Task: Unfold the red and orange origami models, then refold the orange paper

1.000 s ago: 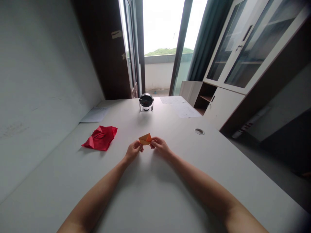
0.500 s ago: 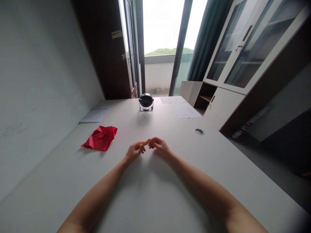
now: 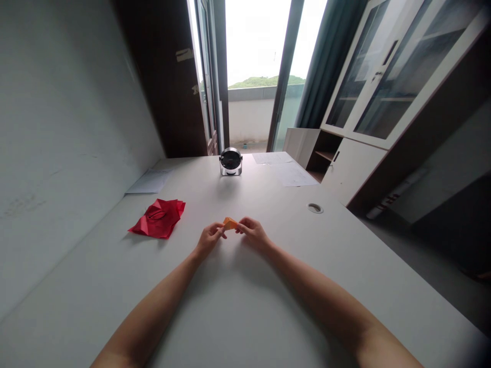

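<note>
A small folded piece of orange paper [image 3: 230, 223] is held between my two hands, just above the middle of the white table [image 3: 238, 317]. My left hand [image 3: 209, 238] pinches its left side, with thumb and fingers closed on it. At the opposite side, my right hand [image 3: 252, 232] grips the edge with its fingertips. The paper's broad face shows, with creases across it. Some of my fingers are hidden behind the paper and the hands themselves.
A crumpled red bag [image 3: 159, 219] lies to the left. A round black device on a metal stand [image 3: 230, 161] stands at the far edge. Paper sheets lie at back left [image 3: 149, 181] and back right [image 3: 294, 175]. A cable hole [image 3: 315, 208] is at right.
The orange paper has turned from a narrow, edge-on strip to showing a broader face. My left hand's fingers have shifted slightly around it; the right hand stays nearly in place.
</note>
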`<control>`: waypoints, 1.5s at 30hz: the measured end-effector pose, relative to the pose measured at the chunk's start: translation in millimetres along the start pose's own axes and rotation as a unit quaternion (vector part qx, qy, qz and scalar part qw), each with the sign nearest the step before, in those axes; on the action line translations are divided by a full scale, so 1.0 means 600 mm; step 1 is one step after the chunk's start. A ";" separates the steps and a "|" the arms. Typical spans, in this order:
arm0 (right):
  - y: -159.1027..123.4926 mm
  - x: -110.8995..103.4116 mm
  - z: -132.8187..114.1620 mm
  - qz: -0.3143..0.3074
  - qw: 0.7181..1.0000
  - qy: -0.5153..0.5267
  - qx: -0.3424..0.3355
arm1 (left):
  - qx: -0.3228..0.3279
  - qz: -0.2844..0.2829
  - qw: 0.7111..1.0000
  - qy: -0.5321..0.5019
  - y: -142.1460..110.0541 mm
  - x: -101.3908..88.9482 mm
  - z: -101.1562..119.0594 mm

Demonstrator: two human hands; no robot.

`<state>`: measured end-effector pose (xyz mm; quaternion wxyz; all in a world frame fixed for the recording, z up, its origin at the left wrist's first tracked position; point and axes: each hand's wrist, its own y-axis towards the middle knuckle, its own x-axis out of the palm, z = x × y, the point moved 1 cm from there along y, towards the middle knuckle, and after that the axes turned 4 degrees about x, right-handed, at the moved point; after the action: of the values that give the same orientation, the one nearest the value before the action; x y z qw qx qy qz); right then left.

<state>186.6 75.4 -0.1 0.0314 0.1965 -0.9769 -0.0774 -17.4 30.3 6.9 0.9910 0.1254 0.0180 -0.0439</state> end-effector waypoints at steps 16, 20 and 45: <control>0.006 0.000 0.014 0.004 0.999 0.033 -0.003 | -0.003 0.011 0.998 -0.059 0.003 0.005 -0.005; 0.004 0.002 0.008 0.007 0.999 0.043 -0.002 | -0.005 0.011 0.999 -0.045 0.002 0.004 -0.007; -0.007 0.011 0.007 -0.064 0.993 -0.098 -0.034 | 0.027 0.003 0.992 0.120 -0.002 0.000 -0.004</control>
<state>181.6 69.8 -4.7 -0.0624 0.2487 -0.9576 -0.1313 -17.8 29.7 4.4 0.9781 0.1566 0.1349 -0.0261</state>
